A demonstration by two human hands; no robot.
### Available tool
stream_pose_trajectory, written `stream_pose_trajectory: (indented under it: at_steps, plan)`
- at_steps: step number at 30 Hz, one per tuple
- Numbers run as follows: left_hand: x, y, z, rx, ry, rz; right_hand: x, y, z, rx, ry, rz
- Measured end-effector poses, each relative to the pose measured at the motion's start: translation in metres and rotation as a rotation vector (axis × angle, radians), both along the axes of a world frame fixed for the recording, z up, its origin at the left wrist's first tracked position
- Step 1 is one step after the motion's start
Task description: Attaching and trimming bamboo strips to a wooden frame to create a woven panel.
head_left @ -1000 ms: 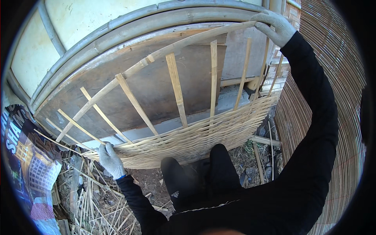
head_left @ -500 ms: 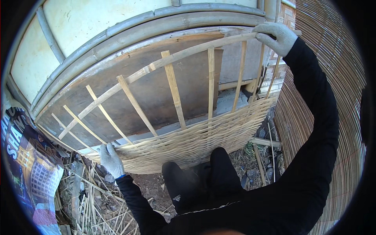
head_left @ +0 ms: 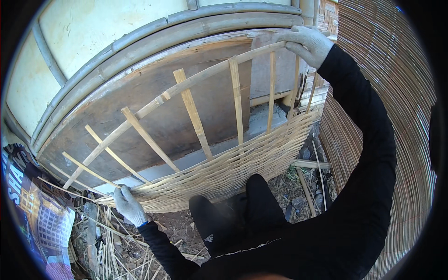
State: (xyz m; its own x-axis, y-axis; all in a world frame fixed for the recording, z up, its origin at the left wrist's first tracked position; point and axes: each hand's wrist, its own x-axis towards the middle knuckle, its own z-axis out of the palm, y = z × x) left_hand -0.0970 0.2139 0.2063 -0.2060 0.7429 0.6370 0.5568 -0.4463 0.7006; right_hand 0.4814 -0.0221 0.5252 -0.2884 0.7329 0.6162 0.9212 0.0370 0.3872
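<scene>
Nearest are two knees in dark trousers (head_left: 259,198), with the woven panel (head_left: 228,175) standing just beyond them, its weave of pale strips bowed across the view. The left hand (head_left: 129,205), in a pale glove, has its grip clamped on the upper edge of the woven panel, near its left end. Below lie loose sticks (head_left: 112,245) on the ground, and a printed sheet (head_left: 51,219) hangs at the far left.

Bare slats (head_left: 193,114) rise from the weave, and a long strip (head_left: 151,106) slants across them near their tops; which slats it passes behind is hard to tell. The right hand (head_left: 310,44), also gloved, has its grip closed around the strip's upper right end. A stick screen (head_left: 387,93) stands to the right. Behind the slats is a brown board (head_left: 214,67), then grey poles (head_left: 154,39) and a cream wall (head_left: 107,23).
</scene>
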Motion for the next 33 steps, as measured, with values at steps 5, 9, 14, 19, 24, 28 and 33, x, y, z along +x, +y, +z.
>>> stream_pose_trajectory:
  at_steps: [5, 9, 14, 19, 24, 28, 33]
  plan:
    - [0.0, -0.008, 0.0, 0.066, -0.011, -0.01, 0.025, 0.02, 0.006, -0.066, -0.092, 0.038]
    - [0.002, -0.009, 0.004, 0.059, 0.045, 0.0, 0.033, 0.029, -0.003, -0.111, -0.119, 0.022]
    - [0.006, -0.007, 0.006, 0.051, 0.005, -0.001, 0.027, 0.026, -0.018, -0.132, 0.069, 0.059]
    - [0.008, -0.003, 0.009, 0.009, 0.014, -0.013, 0.034, -0.008, -0.016, -0.212, 0.351, -0.124]
    - [0.007, 0.004, 0.01, 0.011, 0.035, -0.042, 0.062, -0.044, -0.005, -0.145, 0.423, -0.153]
    - [0.006, 0.006, 0.009, 0.0, 0.006, -0.043, 0.108, -0.058, 0.005, -0.103, 0.416, -0.157]
    - [0.004, 0.005, 0.009, -0.002, 0.019, -0.04, 0.155, -0.052, -0.02, 0.16, 0.627, -0.397]
